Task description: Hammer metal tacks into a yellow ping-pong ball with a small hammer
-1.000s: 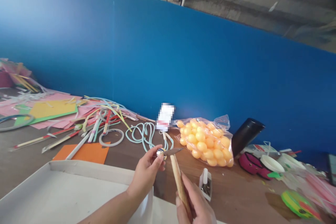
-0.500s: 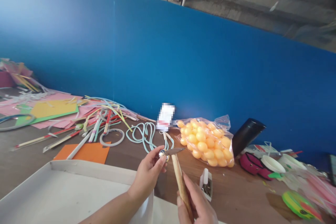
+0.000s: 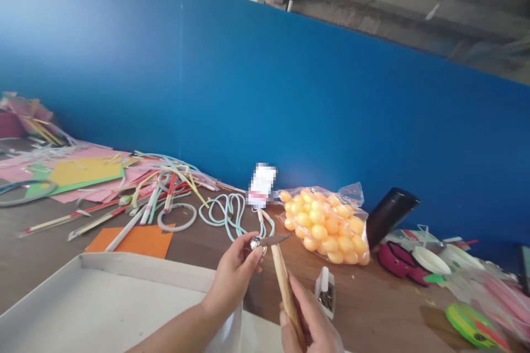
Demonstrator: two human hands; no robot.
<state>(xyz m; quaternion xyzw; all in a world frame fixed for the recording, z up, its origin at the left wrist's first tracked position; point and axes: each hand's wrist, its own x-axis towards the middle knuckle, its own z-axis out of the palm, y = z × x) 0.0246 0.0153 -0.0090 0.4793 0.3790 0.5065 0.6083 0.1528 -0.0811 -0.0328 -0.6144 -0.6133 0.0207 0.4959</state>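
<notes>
My left hand is closed, thumb and fingers pinching a small shiny silver rounded piece. A dark, tapered metal point reaches rightward from beside that piece, above the top of a wooden handle. Together the handle and point look like a small hammer; whether the silver piece belongs to it, I cannot tell. Wrapped around the wooden handle is my right hand, at the bottom of the view. Just right of it stands a small clear box of dark little pieces, perhaps nails.
A large white tray lies at lower left. Beyond my hands are a coiled pale-blue cord, a bag of orange balls and a dark cylinder. Paper and tubes clutter the left; a green tape measure sits right. A blue partition borders the back.
</notes>
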